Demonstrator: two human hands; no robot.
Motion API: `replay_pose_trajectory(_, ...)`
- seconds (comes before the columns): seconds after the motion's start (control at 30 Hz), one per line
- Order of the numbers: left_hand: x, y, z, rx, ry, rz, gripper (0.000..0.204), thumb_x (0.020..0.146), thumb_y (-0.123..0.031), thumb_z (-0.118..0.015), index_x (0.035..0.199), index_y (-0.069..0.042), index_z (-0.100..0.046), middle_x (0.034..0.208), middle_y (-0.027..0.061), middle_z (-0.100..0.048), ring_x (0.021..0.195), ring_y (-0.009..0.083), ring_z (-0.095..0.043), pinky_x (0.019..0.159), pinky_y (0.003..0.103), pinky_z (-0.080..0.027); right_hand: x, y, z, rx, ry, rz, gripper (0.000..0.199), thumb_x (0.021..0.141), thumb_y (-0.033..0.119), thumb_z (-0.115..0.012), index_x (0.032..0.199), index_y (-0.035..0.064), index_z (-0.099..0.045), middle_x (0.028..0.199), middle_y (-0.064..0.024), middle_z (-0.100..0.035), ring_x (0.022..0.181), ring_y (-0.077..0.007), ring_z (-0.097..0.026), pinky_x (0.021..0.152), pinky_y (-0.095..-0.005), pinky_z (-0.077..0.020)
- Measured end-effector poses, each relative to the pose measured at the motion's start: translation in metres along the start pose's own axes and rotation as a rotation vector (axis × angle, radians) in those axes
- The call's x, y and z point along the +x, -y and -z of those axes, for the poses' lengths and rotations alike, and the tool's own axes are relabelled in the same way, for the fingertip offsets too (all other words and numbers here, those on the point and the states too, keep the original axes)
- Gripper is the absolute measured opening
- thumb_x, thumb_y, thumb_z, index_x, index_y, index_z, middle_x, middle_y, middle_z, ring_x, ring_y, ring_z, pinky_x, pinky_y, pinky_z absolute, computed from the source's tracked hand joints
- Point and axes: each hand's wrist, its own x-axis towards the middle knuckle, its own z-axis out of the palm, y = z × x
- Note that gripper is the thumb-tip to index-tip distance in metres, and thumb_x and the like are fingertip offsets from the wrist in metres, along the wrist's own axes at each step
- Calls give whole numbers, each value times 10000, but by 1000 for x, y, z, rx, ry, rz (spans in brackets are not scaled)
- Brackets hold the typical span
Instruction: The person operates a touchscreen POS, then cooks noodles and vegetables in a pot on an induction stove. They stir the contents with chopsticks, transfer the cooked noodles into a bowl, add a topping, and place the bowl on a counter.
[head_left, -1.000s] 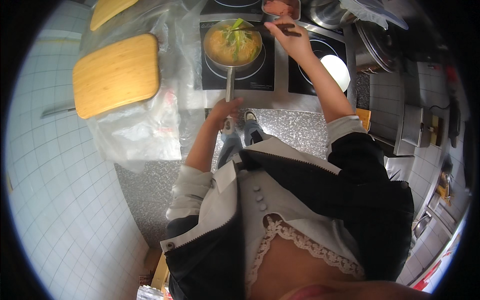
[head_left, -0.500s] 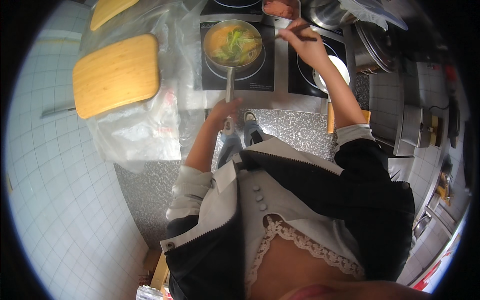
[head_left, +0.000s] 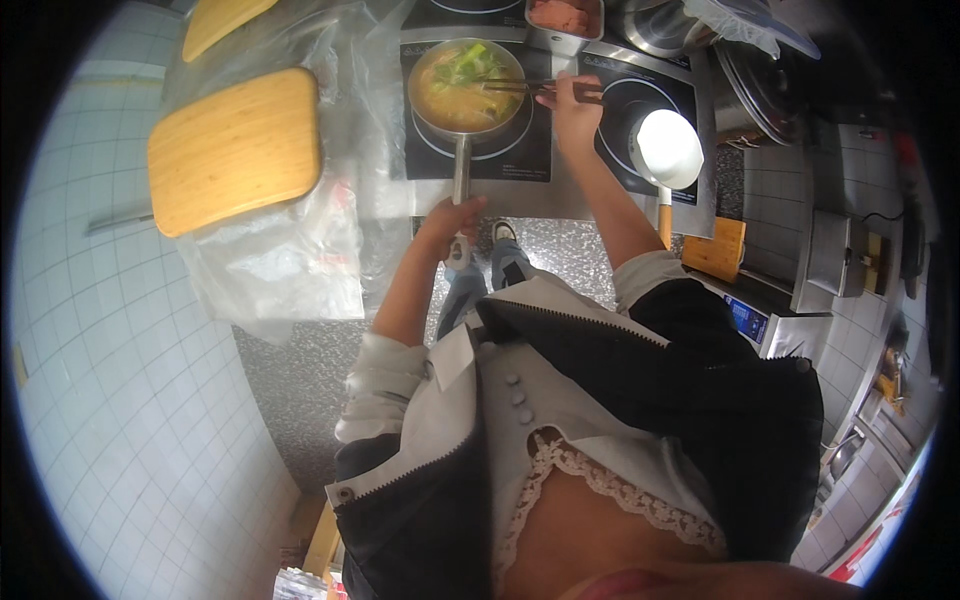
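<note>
My left hand [head_left: 455, 222] is closed round the handle of a steel saucepan [head_left: 461, 168], which stands on the left cooktop [head_left: 530, 160]. Inside the pan is an orange-brown broth [head_left: 455, 105] with green leafy vegetables [head_left: 470, 66] gathered toward its far side. My right hand [head_left: 572, 105] grips a pair of dark chopsticks [head_left: 515, 86]; their tips reach over the right part of the pan, at the food. Whether the tips touch the broth is hard to tell.
A white pan [head_left: 668, 148] with a wooden handle sits on the right cooktop [head_left: 610, 110]. Behind is a metal container [head_left: 566, 38] of pink meat. Clear plastic sheeting [head_left: 270, 270] and a wooden board [head_left: 235, 150] lie left. A large lidded pot [head_left: 750, 95] stands right.
My right hand has moved left and nearer, bringing the chopsticks over the pan. The greens have shifted toward the pan's far side. My left hand keeps its hold on the handle.
</note>
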Motion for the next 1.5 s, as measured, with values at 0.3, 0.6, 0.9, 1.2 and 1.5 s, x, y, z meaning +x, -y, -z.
replay_pose_trajectory(0.3, 1, 1, 1, -13, 18, -11, 214, 862, -197, -648, 811, -111, -460, 601, -36, -416, 478, 77, -406, 425, 252, -382, -1, -29, 34, 278, -266, -407, 123, 893, 37, -554, 891, 10, -435, 838, -157, -575, 703, -295, -657, 634, -416, -622)
replay_pose_trajectory(0.6, -1, -2, -1, -13, 13, 12, 221, 861, -202, -653, 794, -116, -461, 599, -40, -415, 472, 77, -404, 419, 251, -378, 2, -13, 55, 413, -242, -448, 103, 893, 13, -549, 840, 18, -462, 814, -129, -579, 697, -291, -655, 652, -397, -621)
replay_pose_trajectory(0.9, 2, 0, 2, -5, 28, 6, 213, 862, -206, -655, 795, -116, -475, 609, -41, -421, 480, 85, -408, 429, 261, -386, 35, 54, 56, 294, -178, -245, 90, 916, 45, -546, 866, 34, -472, 845, -137, -603, 752, -272, -660, 713, -414, -606)
replay_pose_trajectory(1.2, 3, -1, 4, 16, 32, 5, 214, 863, -223, -656, 806, -112, -483, 607, -38, -419, 487, 88, -406, 434, 263, -388, 21, 55, 6, -369, 439, 150, 167, 883, 113, -641, 868, -8, -527, 814, -94, -631, 747, -159, -658, 647, -264, -556)
replay_pose_trajectory(1.5, 1, -2, 1, 3, 24, 11, 250, 872, -211, -648, 772, -121, -438, 583, -46, -380, 467, 79, -361, 436, 257, -356, 18, 63, -10, -403, 462, 45, 179, 883, 140, -652, 885, -5, -548, 835, -94, -658, 757, -145, -668, 651, -240, -536)
